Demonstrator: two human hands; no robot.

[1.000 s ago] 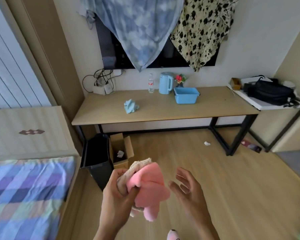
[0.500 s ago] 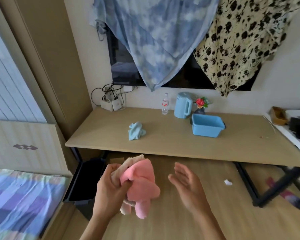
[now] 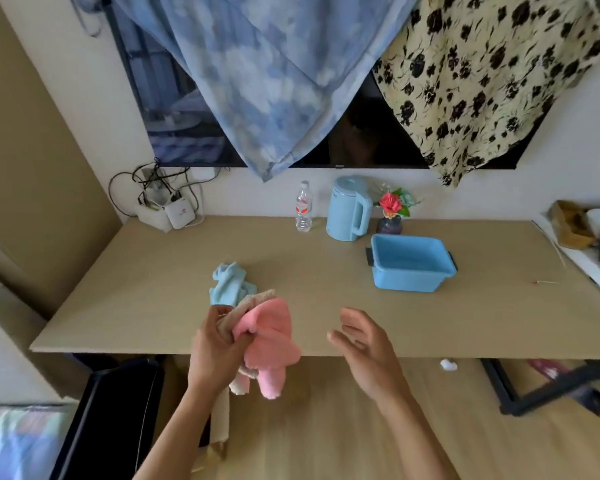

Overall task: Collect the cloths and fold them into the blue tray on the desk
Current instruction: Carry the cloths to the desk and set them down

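Note:
My left hand (image 3: 215, 351) grips a bunched pink cloth (image 3: 271, 341) together with a beige cloth (image 3: 253, 299), held at the desk's front edge. A crumpled light blue cloth (image 3: 227, 284) lies on the desk (image 3: 146, 299) just behind them. The blue tray (image 3: 409, 266) sits to the right on the desk, with nothing visible inside. My right hand (image 3: 368, 348) hovers with fingers spread, right of the pink cloth and holding nothing.
A water bottle (image 3: 303, 211), a blue kettle (image 3: 349, 209) and a flower vase (image 3: 390, 213) stand along the wall behind the tray. Chargers and cables (image 3: 167, 202) fill the back left corner. A black bin (image 3: 115, 417) stands under the desk. Two fabrics hang over the wall screen.
The view has closed in on the desk, which now fills the frame. My left hand has kept its grip on the pink and beige cloths; my right hand has stayed spread beside them.

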